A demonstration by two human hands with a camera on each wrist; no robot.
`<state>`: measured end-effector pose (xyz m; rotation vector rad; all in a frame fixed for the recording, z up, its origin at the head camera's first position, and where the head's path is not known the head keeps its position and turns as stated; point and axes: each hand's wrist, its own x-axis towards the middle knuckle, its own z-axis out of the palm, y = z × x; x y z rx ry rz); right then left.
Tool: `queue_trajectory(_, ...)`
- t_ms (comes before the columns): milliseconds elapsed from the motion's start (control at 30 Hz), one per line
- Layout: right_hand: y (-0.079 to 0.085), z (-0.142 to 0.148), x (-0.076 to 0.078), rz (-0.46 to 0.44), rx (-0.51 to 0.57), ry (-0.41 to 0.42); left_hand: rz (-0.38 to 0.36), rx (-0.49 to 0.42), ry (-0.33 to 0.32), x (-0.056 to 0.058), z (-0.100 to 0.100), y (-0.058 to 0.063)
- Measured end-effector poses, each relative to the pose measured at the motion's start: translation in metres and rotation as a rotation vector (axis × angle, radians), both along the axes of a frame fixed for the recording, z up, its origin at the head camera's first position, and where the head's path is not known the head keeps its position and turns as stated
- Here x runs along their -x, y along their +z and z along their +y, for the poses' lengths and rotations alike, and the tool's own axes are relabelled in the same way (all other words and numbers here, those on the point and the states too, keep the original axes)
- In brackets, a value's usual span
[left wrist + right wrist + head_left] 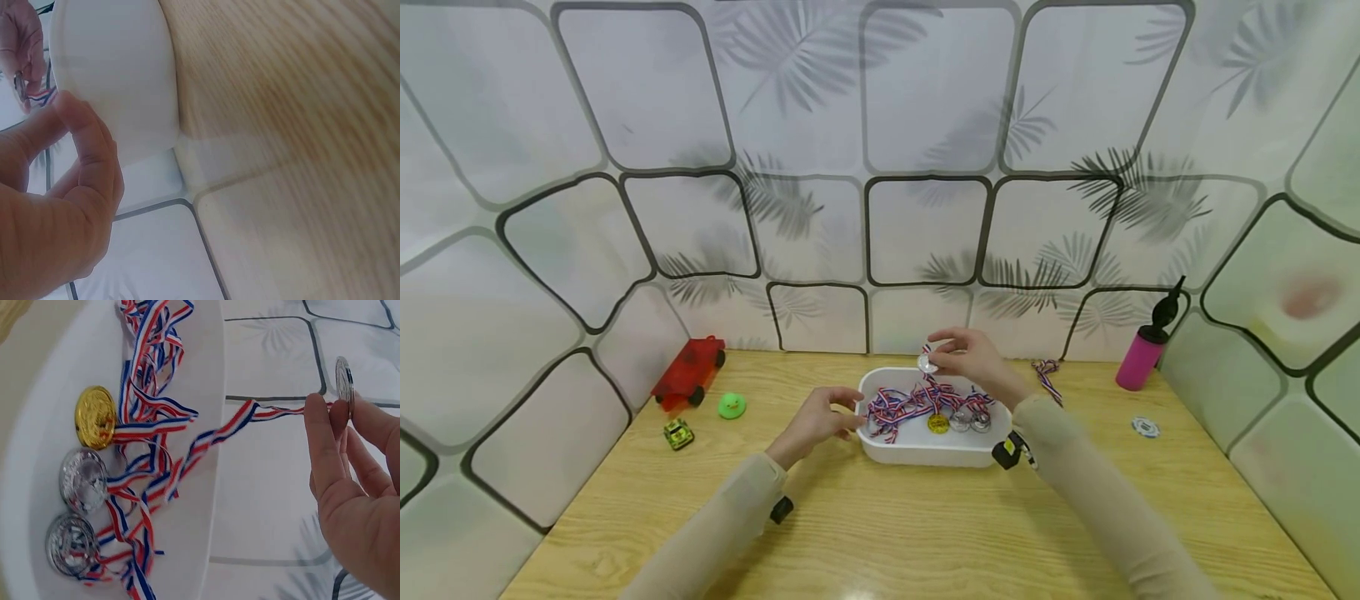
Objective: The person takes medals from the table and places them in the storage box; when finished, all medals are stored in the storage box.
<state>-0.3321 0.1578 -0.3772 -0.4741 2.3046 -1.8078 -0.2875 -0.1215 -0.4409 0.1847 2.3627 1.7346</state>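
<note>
A silver medal (345,387) is pinched between the thumb and fingers of my right hand (973,360), raised over the back of the white tub (925,456). Its red, white and blue ribbon (240,419) runs down, twisted, into a tangle of ribbons (895,410) in the tub. A gold medal (95,417) and two silver medals, one upper (84,481) and one lower (72,545) in the right wrist view, lie inside. At the tub's left end, my left hand (822,417) holds the rim with curved fingers (87,134); the exact contact is partly hidden.
On the left lie a red toy car (688,375), a green rubber duck (732,406) and a small yellow-green toy car (678,434). To the right are a loose striped ribbon (1048,379), a pink bottle-shaped pump (1137,362) and a poker chip (1146,427). Patterned walls enclose the table.
</note>
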Motion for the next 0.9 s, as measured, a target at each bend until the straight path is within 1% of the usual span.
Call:
queue_trajectory(167,-0.007,-0.011,0.000,-0.028,-0.005,-0.051,0.003,-0.003,-0.003,0.000,0.000,-0.001)
queue_trajectory(467,-0.025,-0.037,0.006,-0.082,0.016,-0.069,0.006,-0.016,-0.004,-0.001,0.002,0.000)
queue_trajectory(667,-0.035,-0.055,0.004,-0.109,-0.026,-0.101,0.008,-0.020,-0.009,0.000,0.001,-0.001)
queue_trajectory(767,-0.041,-0.061,0.005,-0.133,-0.014,-0.113,0.008,-0.020,-0.010,0.000,0.000,-0.001)
queue_trajectory(833,-0.045,-0.065,0.007,-0.149,0.005,-0.104,0.007,-0.021,-0.012,0.000,0.000,-0.001)
queue_trajectory(900,-0.049,-0.067,0.008,-0.157,0.024,-0.076,0.003,-0.020,-0.013,0.000,0.000,-0.001)
